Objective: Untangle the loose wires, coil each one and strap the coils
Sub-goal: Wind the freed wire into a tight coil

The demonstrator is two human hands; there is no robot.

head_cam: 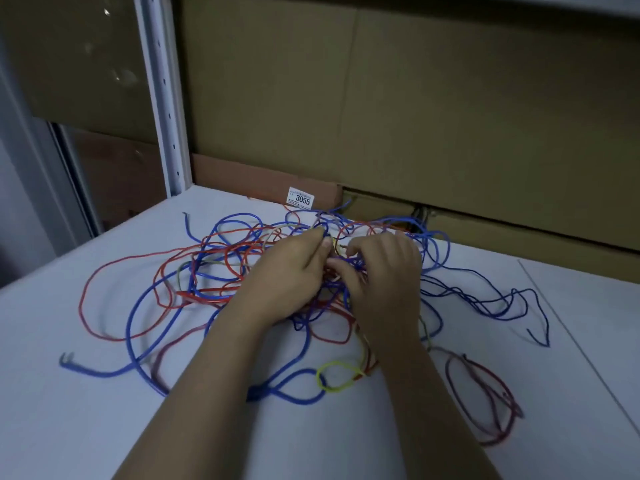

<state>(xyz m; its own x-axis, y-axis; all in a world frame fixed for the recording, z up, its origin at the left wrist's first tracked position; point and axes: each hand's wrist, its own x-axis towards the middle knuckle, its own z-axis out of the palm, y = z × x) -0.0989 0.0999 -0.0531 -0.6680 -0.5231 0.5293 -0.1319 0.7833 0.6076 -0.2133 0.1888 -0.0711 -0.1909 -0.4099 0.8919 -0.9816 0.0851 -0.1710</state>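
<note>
Smooth plastic-sheathed wires [221, 258] in blue, red and yellow sprawl over a matt white tabletop [69, 427], backed by dull brown corrugated cardboard boxes [450, 116] and a white-painted metal upright [166, 116].

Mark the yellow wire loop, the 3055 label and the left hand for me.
yellow wire loop [337, 364], head view, top arc of loop.
3055 label [300, 197], head view, on the printed number.
left hand [287, 275], head view, back of hand.

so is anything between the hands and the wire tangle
Nothing visible. Both the left hand and right hand are already in the middle of the tangle, fingers curled among the wires on the white table.
</note>
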